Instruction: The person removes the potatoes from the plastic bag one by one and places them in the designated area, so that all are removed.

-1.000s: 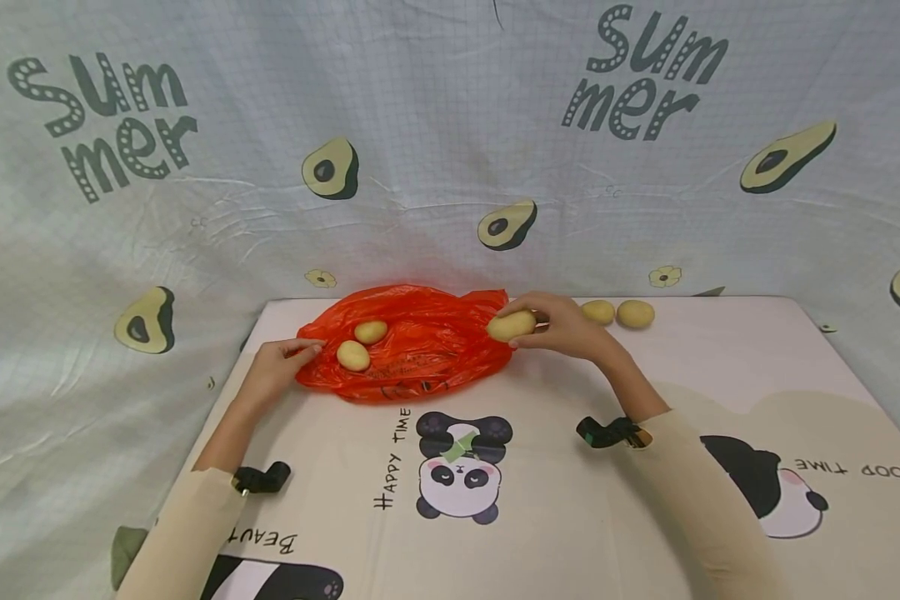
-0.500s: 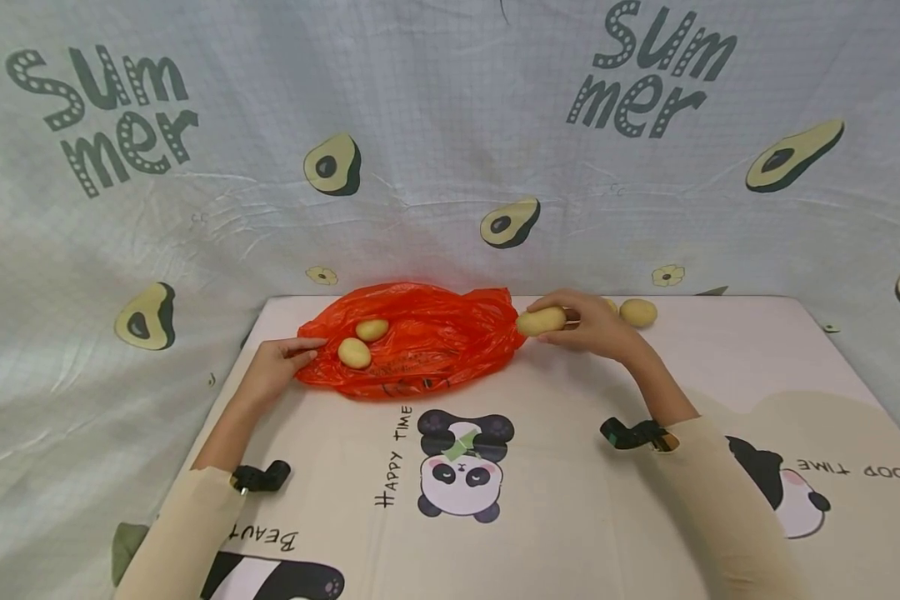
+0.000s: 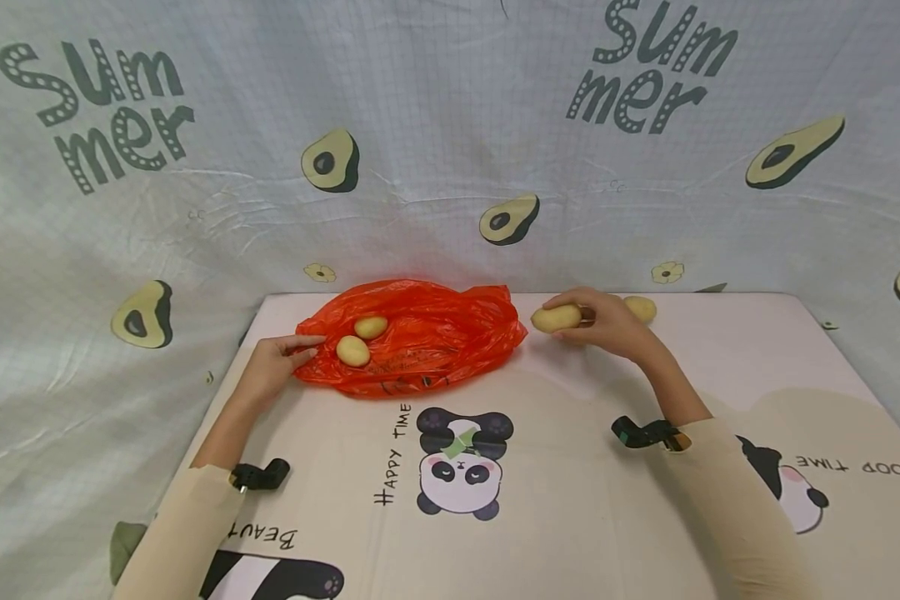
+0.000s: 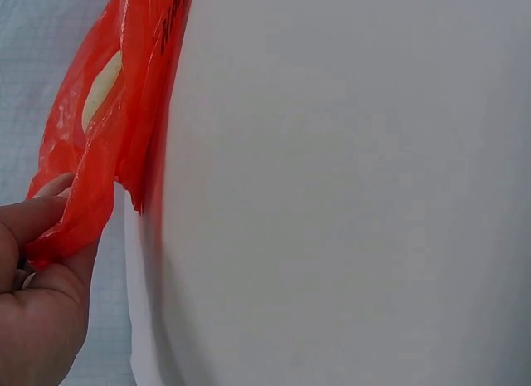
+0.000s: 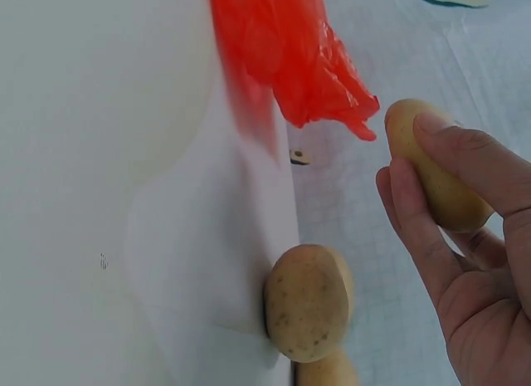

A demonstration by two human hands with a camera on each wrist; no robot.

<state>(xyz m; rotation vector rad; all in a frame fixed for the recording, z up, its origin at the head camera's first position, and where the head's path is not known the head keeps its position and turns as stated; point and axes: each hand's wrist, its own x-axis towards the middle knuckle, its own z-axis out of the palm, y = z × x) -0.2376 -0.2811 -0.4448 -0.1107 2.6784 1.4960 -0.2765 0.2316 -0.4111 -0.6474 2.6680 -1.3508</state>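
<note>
My left hand pinches the left edge of a red plastic bag, thumb on one side and fingers on the other, as the left wrist view shows. Two potatoes lie at the bag's left part, a paler one in front and a second just behind it. To the right of the bag, my right hand holds a potato between thumb and fingers, with a gap between potato and bag. Below that hand in the right wrist view sits a spotted potato, partly covering another potato.
A pale cloth with panda prints covers the table. Past its far edge hangs a light curtain printed with avocados and lettering. One loose potato shows behind my right hand near the back edge.
My right hand has moved right with its potato, off the bag's right end and over toward the loose potatoes, hiding one from the head view. My left hand stays at the bag.
</note>
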